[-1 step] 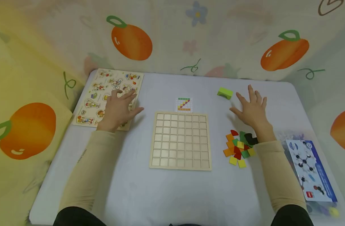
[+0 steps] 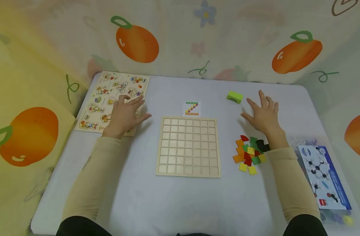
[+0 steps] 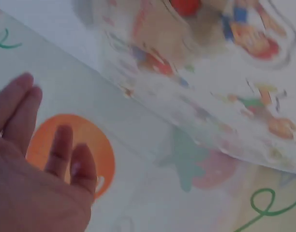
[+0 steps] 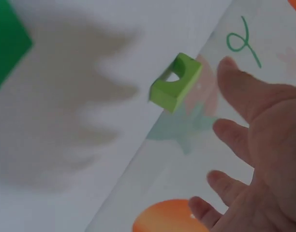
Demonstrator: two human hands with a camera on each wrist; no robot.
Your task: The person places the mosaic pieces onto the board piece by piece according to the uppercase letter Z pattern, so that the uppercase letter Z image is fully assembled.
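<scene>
Both hands spread, nothing held, grid board b/w them

L hand [image 2: 124,115]: fairly wide, thumb out toward the middle, fingers apart & a bit bent; holds nothing. Seems raised over the R part of the puzzle board [image 2: 107,96]; L wrist view shows fingertips clear of it. R hand [image 2: 265,115]: wide, fingers fanned, holds nothing; its shadow on the table [image 2: 168,203] falls apart from it. Nearest thing is the green block [image 2: 234,97], just past thumb & index, not touched.

Vs. earlier frame: v. little change. L hand a touch further R & nearer the person, R hand also a hair to the R. Board, block & pieces same spots.

Pose: both forearms reach fwd from the near edge, tan sleeves [image 2: 88,177], palms roughly down. R wrist is at the R edge of the loose pieces [image 2: 250,151] (red, orange, yellow, green, some v. dark), as seen from the head.

Further out: grid board [image 2: 188,147] flat mid-table, cells w/o pieces; pattern card [image 2: 192,109] right at its far edge. Blue/white packet [image 2: 324,177] w/ molecule pics at far R, beyond R sleeve. Fruit-print cloth [image 2: 174,42] behind.
</scene>
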